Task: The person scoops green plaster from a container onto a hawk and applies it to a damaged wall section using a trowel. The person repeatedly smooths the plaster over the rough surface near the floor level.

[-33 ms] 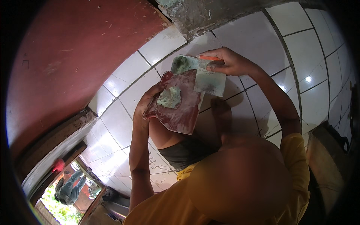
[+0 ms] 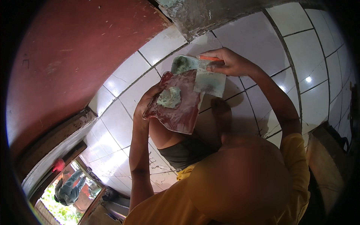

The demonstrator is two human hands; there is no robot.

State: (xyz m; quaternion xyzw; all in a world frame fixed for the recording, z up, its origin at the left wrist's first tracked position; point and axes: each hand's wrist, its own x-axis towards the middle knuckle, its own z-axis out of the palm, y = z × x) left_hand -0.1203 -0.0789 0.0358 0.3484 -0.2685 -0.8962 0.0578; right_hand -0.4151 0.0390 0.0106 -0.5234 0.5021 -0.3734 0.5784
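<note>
So the pale greenish paste [image 2: 168,98] sits in a lump just left of the frame's centre, on a smeared dark red board [image 2: 186,117]. Left hand [image 2: 145,101] has the board gripped by its left edge. Right hand [image 2: 229,64], upper middle, is closed around a wide scraper [image 2: 210,83] with an orange grip; its blade overlaps the board's right edge, though I can't tell if they touch. A grubby tray [image 2: 192,61] peeks out behind the board's top edge, with white floor tiles [image 2: 125,129] all around and a red wall [image 2: 82,48] upper left. My take: keep the board level and wrist firm, lay the blade low, pull the paste in thin passes, and wipe the edge often so crumbs don't drag.
</note>
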